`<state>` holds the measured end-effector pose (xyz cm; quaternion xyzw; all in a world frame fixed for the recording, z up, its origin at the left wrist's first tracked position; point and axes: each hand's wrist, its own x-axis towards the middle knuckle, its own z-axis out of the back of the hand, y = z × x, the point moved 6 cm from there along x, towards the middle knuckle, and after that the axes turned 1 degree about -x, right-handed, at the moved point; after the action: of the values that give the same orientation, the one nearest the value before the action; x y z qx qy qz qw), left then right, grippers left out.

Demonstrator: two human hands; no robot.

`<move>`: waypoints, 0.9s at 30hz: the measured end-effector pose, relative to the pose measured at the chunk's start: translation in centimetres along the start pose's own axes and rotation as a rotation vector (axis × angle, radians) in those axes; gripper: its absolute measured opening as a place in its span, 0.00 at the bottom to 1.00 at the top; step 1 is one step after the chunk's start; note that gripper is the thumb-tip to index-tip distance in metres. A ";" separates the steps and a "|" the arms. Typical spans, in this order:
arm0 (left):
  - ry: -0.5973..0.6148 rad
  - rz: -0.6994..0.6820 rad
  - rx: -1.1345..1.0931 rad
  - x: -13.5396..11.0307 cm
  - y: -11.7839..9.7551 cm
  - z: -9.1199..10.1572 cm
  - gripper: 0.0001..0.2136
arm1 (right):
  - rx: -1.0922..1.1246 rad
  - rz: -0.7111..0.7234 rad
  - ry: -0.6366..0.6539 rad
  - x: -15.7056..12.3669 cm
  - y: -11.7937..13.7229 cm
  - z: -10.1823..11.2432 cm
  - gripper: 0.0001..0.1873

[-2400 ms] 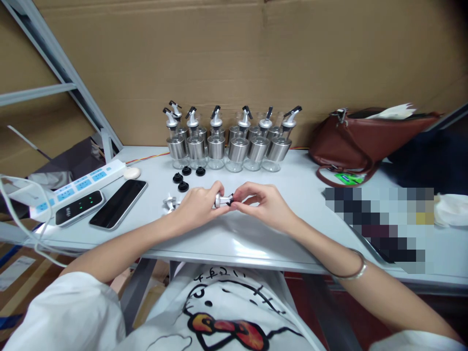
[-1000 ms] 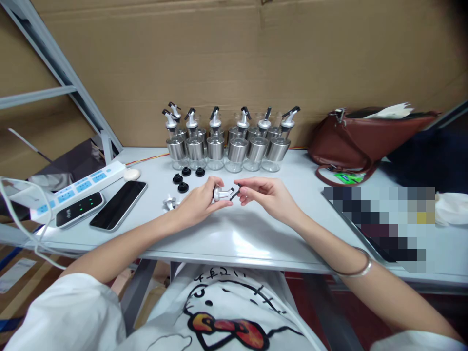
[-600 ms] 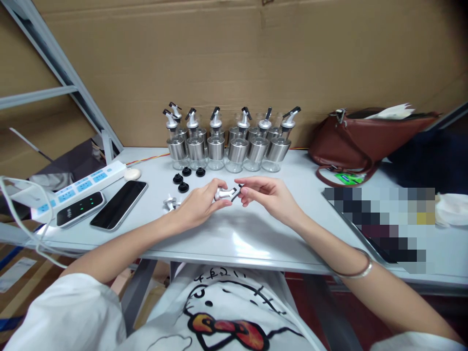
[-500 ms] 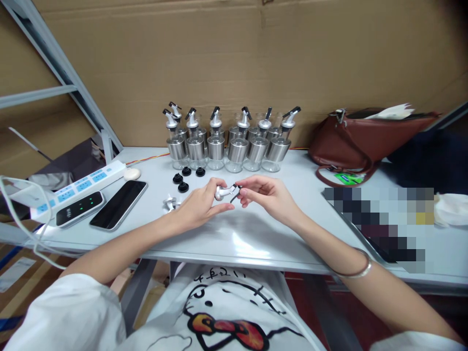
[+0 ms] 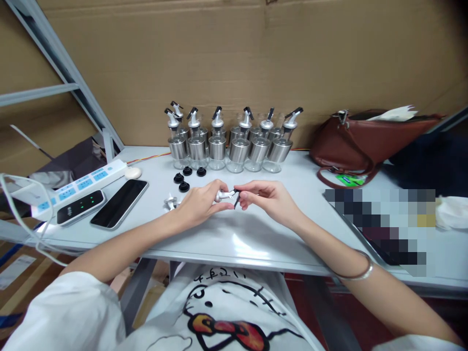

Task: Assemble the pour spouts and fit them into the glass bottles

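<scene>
My left hand (image 5: 200, 202) grips a small silver pour spout (image 5: 224, 195) just above the white table (image 5: 237, 234). My right hand (image 5: 266, 197) pinches a tiny black flap piece (image 5: 236, 197) at the spout's tip. Another silver spout (image 5: 169, 202) lies on the table beside my left wrist. Several black rubber stoppers (image 5: 184, 178) sit a little farther back. Behind them stands a cluster of glass and steel dispenser bottles (image 5: 230, 141) with spouts fitted.
A black phone (image 5: 120, 203), a dark power bank (image 5: 79, 207) and a white power strip (image 5: 78, 184) lie at the left. A brown leather bag (image 5: 365, 141) rests at the right rear. Cardboard forms the back wall, with a metal frame at the left.
My hands parted briefly, then the right hand brought the small black piece back to the spout's tip. The left hand tilted the spout slightly and lowered it.
</scene>
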<state>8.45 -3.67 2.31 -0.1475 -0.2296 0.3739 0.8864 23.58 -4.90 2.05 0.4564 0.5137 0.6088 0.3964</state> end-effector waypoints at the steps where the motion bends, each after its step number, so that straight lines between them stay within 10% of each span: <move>1: 0.006 0.001 -0.002 0.0 -0.1 0.0 0.18 | -0.001 0.002 -0.002 0.0 0.0 0.0 0.17; 27: 0.059 0.061 0.004 -0.5 -0.7 -0.4 0.20 | -0.053 -0.008 -0.027 0.1 -0.6 -0.3 0.15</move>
<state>8.77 -4.53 2.10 -0.1637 -0.1982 0.3967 0.8812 23.30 -4.82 1.45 0.4519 0.4938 0.6143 0.4179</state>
